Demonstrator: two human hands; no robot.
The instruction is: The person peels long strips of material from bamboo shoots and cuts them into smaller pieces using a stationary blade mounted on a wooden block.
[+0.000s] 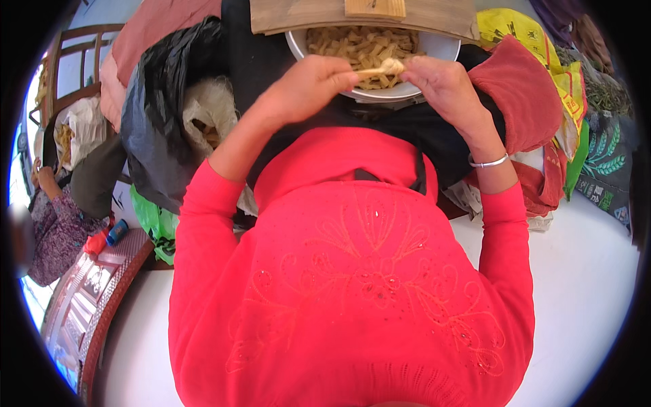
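Observation:
My left hand (310, 86) pinches one end of a thin, pale, stick-like piece (371, 71) between thumb and fingers. At its other end is a whitish, frayed-looking lump, held in the fingertips of my right hand (443, 84), which has a silver bangle on its wrist. What the piece is made of is too small to tell. Just beyond and below both hands is a white basin (437, 48) holding many yellowish-brown cut pieces (351, 43), perhaps of dried root. A wooden board (300, 14) bearing a small wood block (375, 7) covers the basin's far part.
To the left are a black plastic bag (163, 96) and a woven sack (206, 107) with brown pieces inside. Further left, another person's hands (45, 178) work beside a pale bag (86, 127). On the right lie a red cloth (519, 96) and a yellow printed bag (519, 30).

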